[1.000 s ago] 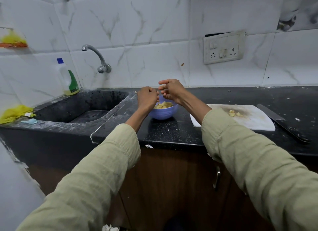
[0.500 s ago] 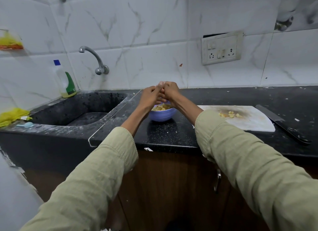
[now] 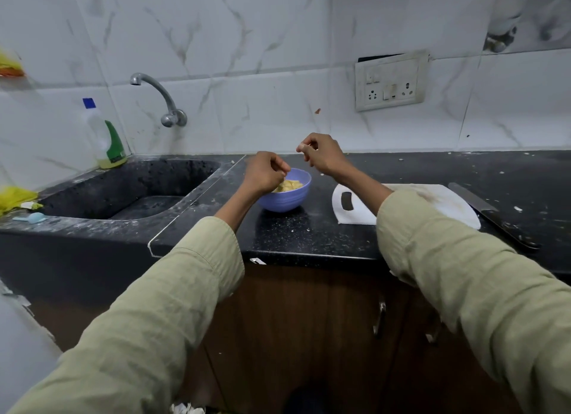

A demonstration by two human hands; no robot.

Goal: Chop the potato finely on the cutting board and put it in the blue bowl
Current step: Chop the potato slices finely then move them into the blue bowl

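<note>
Left hand (image 3: 265, 173) loosely curled over the rounded blue bowl (image 3: 285, 194), holding nothing visible; chopped yellow potato (image 3: 289, 185) heaped inside. Right hand (image 3: 323, 154) curled above the bowl's right rim, thumb meeting fingertips; contents indiscernible. Flat white cutting board (image 3: 355, 208), then a dark-handled knife (image 3: 491, 213), on speckled black counter (image 3: 309, 234).

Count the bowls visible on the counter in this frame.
1. A blue bowl holding chopped potato stands on the black counter, between the sink and the white cutting board. The sleeves may hide other items nearer the camera.
</note>
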